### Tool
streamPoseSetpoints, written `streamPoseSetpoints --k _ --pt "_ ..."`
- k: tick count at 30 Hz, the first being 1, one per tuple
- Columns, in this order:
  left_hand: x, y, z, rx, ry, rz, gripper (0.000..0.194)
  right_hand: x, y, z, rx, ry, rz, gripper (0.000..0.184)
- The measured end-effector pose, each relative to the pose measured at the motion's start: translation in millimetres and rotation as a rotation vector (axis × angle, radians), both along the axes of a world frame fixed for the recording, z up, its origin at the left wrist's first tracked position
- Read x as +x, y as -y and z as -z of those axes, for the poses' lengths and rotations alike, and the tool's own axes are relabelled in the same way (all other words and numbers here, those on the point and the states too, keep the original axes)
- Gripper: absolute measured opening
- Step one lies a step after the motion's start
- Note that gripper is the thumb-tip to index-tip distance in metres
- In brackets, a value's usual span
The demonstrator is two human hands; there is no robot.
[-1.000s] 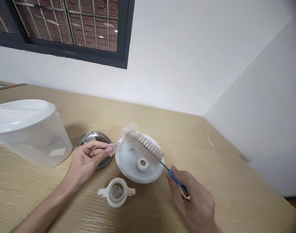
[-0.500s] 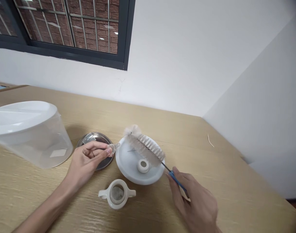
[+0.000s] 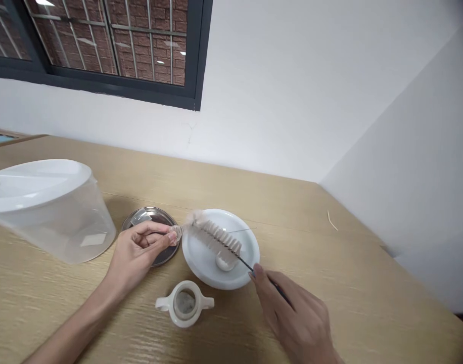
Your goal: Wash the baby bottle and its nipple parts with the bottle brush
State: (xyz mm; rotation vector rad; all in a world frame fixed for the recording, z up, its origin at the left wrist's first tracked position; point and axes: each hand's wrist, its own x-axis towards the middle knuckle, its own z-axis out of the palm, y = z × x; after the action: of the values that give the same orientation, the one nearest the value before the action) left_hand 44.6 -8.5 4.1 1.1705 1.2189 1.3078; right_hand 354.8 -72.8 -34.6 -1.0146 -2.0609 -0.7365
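My left hand [image 3: 138, 247] pinches a small clear nipple-shaped piece [image 3: 177, 232] over the edge of a round metal lid [image 3: 140, 217]. My right hand [image 3: 295, 316] grips the thin handle of a bottle brush [image 3: 216, 236]. The brush's bristles lie low across a white plastic dish [image 3: 239, 255], its fluffy tip close to the clear piece. A small white ring [image 3: 224, 262] sits in the dish, partly behind the bristles. A white two-handled cap [image 3: 184, 303] lies on the wooden table [image 3: 353, 283] between my hands.
A large clear plastic container with a white lid [image 3: 45, 207] stands at the left. White walls meet in a corner at the back right, under a barred window [image 3: 102, 40]. A small pale sliver [image 3: 332, 221] lies near the right wall.
My right hand slid left and lowered the brush toward the dish, bringing its tip up to the clear piece. The blue handle is now hidden in my fingers. My left hand stayed put.
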Motion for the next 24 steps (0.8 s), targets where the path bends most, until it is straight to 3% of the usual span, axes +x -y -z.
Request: streamPoseSetpoints --k 4,9,14,20,24 --pt "0.8 0.2 -1.7 -0.018 -0.006 -0.004 0.037 0.3 -3.8 -1.0 0.023 0.006 0.095 0.029" --pt "0.4 -0.6 -1.6 -0.035 0.017 -0.017 0.039 -5.3 0.1 -5.0 0.065 -0.106 0.004 0.038" --pt "-0.5 0.1 1.3 -0.004 0.034 -0.005 0.035 -1.1 -1.2 -2.1 -0.002 0.028 0.091 0.03" --pt "-2.8 -3.5 10.7 0.075 0.081 0.042 0.043 3.5 -6.6 -11.2 0.005 -0.116 0.171 0.026" --pt "-3.6 -4.3 13.5 0.033 0.136 0.118 0.05 3.7 -7.1 -11.1 -0.043 -0.2 0.147 0.02"
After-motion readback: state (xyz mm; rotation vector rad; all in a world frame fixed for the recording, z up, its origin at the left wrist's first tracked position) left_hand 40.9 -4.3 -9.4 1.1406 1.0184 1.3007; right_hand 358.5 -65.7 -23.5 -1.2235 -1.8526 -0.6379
